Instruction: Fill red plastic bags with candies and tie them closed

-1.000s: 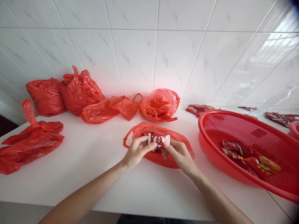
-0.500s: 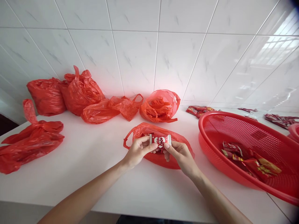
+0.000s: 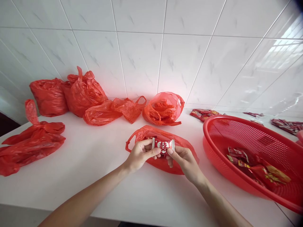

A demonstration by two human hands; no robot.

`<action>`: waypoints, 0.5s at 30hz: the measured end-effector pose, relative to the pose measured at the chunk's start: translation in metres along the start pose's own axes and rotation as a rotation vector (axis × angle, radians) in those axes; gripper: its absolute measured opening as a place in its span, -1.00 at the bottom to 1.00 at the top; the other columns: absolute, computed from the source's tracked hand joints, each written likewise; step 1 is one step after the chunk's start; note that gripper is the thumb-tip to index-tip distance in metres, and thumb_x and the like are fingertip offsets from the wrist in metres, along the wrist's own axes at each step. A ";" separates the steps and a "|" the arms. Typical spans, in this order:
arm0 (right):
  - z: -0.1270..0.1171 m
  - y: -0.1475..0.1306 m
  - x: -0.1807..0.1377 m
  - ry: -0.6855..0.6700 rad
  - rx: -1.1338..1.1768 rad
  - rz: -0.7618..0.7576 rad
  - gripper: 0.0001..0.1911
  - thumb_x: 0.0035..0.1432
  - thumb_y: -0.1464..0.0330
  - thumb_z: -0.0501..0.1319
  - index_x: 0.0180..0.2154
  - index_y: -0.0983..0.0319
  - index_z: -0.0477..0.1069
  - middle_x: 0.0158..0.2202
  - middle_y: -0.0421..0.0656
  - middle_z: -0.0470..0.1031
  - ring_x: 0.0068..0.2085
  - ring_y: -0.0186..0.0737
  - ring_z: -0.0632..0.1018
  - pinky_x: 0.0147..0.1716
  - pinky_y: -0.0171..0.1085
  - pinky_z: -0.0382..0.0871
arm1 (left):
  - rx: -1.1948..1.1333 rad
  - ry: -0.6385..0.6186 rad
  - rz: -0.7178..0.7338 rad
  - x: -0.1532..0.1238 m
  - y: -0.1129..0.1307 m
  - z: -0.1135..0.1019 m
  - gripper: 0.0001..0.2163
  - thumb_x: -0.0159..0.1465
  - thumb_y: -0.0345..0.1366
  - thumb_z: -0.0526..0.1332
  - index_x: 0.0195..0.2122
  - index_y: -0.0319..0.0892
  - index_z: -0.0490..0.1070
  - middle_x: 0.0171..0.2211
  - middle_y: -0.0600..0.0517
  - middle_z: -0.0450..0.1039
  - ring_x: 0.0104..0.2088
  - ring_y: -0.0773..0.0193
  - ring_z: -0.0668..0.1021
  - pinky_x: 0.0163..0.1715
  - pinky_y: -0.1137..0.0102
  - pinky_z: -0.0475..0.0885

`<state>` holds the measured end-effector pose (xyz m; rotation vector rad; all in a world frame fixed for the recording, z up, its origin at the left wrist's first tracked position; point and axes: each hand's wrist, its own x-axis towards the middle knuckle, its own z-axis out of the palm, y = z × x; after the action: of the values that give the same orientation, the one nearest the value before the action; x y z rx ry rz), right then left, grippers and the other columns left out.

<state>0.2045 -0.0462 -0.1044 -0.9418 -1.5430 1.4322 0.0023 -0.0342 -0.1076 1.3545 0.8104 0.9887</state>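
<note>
A small red-and-white wrapped candy (image 3: 163,144), with a double-happiness character on its face, is held up between my two hands. My left hand (image 3: 142,154) pinches its left end, thumb in front and fingers behind. At its right end my right hand (image 3: 183,159) grips it the same way. Just below and behind the candy an opened red plastic bag (image 3: 184,142) lies on the white counter (image 3: 99,170). Part of another dark red packet (image 3: 150,138) shows inside the bag; the rest is hidden by my hands.
A red perforated basket (image 3: 224,126) with several wrapped snacks (image 3: 265,168) stands at the right. Snack packets (image 3: 203,114) lie behind it. Tied red bags (image 3: 82,91) and looser ones (image 3: 163,108) line the tiled wall; another knotted bag (image 3: 33,145) is at the left.
The view has shifted slightly, so the basket and bags sit a little farther right and lower. Both hands keep their hold on the candy.
</note>
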 end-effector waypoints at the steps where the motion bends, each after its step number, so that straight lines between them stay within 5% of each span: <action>1: -0.001 -0.001 0.000 0.026 -0.032 -0.021 -0.59 0.29 0.08 0.18 -0.44 0.26 0.45 -0.52 -0.20 0.42 -0.47 -0.32 0.41 -0.40 -0.31 0.30 | 0.033 0.011 0.015 0.000 -0.001 -0.001 -0.71 0.27 -0.16 0.31 -0.07 -0.22 0.51 -0.28 -0.03 0.56 -0.30 0.26 0.57 -0.25 0.36 0.51; 7: -0.020 -0.002 0.001 0.351 -0.242 -0.145 -0.55 0.30 0.08 0.17 -0.51 0.26 0.38 -0.55 -0.20 0.39 -0.46 -0.30 0.39 -0.40 -0.31 0.24 | 0.422 0.284 0.173 0.003 -0.010 -0.020 -0.65 0.30 -0.18 0.26 0.09 -0.13 0.42 -0.18 -0.01 0.59 -0.09 0.17 0.61 0.03 0.24 0.47; 12: -0.022 0.005 0.003 0.274 -0.445 -0.137 -0.57 0.35 0.10 0.09 -0.46 0.23 0.39 -0.50 -0.19 0.40 -0.43 -0.26 0.39 -0.41 -0.29 0.24 | 0.767 0.179 0.221 0.006 -0.015 -0.025 -0.70 0.29 -0.33 0.20 0.05 -0.12 0.45 -0.03 -0.05 0.56 0.01 0.12 0.57 0.09 0.17 0.43; 15: -0.018 0.010 0.005 0.271 -0.629 -0.181 -0.66 0.38 0.17 0.05 -0.26 0.19 0.50 -0.36 -0.15 0.51 -0.32 -0.16 0.48 -0.29 -0.23 0.34 | 0.877 0.147 0.283 0.006 -0.019 -0.024 -0.61 0.27 -0.39 0.18 0.14 -0.09 0.38 0.08 -0.08 0.48 0.11 0.08 0.50 0.15 0.14 0.39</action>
<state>0.2193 -0.0339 -0.1134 -1.2567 -1.8440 0.6551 -0.0153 -0.0181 -0.1274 2.2068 1.2681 0.9925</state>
